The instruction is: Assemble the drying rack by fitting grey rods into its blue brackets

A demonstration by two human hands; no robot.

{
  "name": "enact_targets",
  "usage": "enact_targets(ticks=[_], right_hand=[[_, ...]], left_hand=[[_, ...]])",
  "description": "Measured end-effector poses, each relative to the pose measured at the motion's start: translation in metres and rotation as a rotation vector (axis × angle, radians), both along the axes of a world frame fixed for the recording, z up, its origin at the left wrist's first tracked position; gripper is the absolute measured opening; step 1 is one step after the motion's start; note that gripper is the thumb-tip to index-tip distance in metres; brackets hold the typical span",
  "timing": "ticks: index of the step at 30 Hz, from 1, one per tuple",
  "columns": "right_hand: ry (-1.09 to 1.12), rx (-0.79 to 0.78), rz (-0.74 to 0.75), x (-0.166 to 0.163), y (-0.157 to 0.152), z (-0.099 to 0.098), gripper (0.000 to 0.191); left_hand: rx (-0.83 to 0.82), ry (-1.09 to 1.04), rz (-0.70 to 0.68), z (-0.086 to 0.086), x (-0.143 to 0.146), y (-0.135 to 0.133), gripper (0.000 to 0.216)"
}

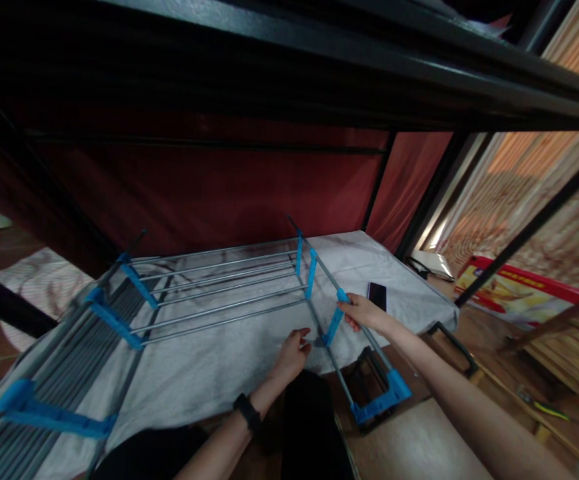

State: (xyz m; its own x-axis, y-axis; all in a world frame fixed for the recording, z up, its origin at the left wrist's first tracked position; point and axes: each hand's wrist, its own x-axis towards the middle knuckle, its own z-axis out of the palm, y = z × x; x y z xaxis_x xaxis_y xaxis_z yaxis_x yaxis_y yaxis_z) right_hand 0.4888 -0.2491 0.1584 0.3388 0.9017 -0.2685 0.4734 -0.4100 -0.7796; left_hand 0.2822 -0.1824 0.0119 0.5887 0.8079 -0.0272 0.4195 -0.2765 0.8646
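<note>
A rack of grey metal tubes [222, 303] joined by blue plastic brackets lies across the white cloth. My right hand [360, 311] is closed around the top of a blue bracket [336, 322] where it meets a grey side tube [380, 348]. My left hand [292, 352] is just left of that bracket's lower end, its fingers loosely bent and apart with nothing visible in them. A black band circles my left wrist. The rack's near right corner is a larger blue end bracket [383, 400]. Several more blue brackets, one of them a long piece [54, 412], join the left side.
Many loose grey tubes [89, 353] lie at the left of the cloth-covered surface [249, 357]. A phone [377, 295] rests right of my right hand. Dark metal bars [289, 73] cross overhead. A red and yellow box [524, 290] and a wooden stool [564, 357] stand at the right.
</note>
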Motion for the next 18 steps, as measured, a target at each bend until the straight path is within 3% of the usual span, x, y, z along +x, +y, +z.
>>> enact_targets(ticks=[4,6,8,10,12,15,18], right_hand=[[-0.437,0.274,-0.064,-0.015,-0.042,0.031,0.050],[-0.319,0.375,-0.071,-0.038,-0.073,0.041,0.053],[-0.033,0.376,-0.066,-0.071,-0.095,0.033,0.047],[0.204,0.344,-0.037,-0.106,-0.097,0.003,0.044],[0.313,0.307,0.012,-0.132,-0.077,-0.042,0.043],[0.238,0.336,-0.158,-0.145,-0.019,-0.112,0.041],[0.041,0.271,-0.311,-0.128,0.043,-0.159,0.041]], left_hand=[[0.093,-0.042,0.026,-0.001,-0.032,0.026,0.044],[0.152,-0.050,0.069,-0.004,-0.054,0.044,0.044],[0.216,-0.009,0.111,-0.008,-0.074,0.060,0.042],[0.288,0.068,0.133,-0.014,-0.090,0.070,0.039],[0.371,0.151,0.130,-0.021,-0.101,0.077,0.039],[0.477,0.266,0.093,-0.033,-0.113,0.084,0.042],[0.552,0.360,0.066,-0.046,-0.125,0.098,0.043]])
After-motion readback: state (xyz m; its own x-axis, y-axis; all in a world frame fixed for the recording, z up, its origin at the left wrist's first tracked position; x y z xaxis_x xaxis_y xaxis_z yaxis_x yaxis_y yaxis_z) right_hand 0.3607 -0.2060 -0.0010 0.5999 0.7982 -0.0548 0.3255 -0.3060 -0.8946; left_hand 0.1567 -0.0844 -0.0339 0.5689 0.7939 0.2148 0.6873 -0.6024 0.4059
